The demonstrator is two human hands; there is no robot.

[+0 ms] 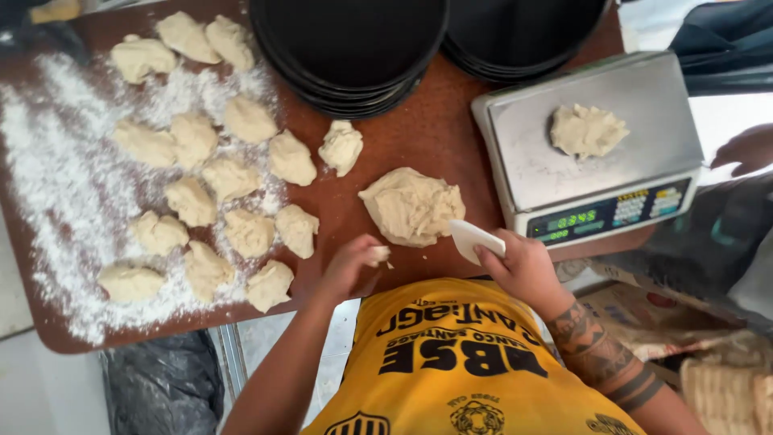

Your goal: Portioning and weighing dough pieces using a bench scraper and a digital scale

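We are looking down at a brown table (427, 129) with lots of dough on it. Our left hand (350, 266) is curling around a little bit of dough (378, 254), pinching it with the fingers at the near edge of the table. Our right hand (523, 266) is gripping a white scraper (473, 239), and the scraper's flat end is pointing to about ten o'clock from that hand.

The big dough lump (412, 207) is lying on the table between our two hands and a bit farther out. From our left hand it is sitting at about one o'clock, close by but not touching. From our right hand it is at about ten o'clock, and the scraper's tip is just beside its near edge.

At about one o'clock from our right hand, a silver scale (592, 149) is standing on the table, with a torn dough piece (588, 130) resting on its flat top.

At about ten o'clock from our left hand, many small dough pieces (201, 177) are lying in rows on a patch of white flour (56, 185). One of them is sitting a bit apart from the rows, near the big lump. At twelve o'clock, far from us, two stacks of black round pans (350, 40) are sitting side by side
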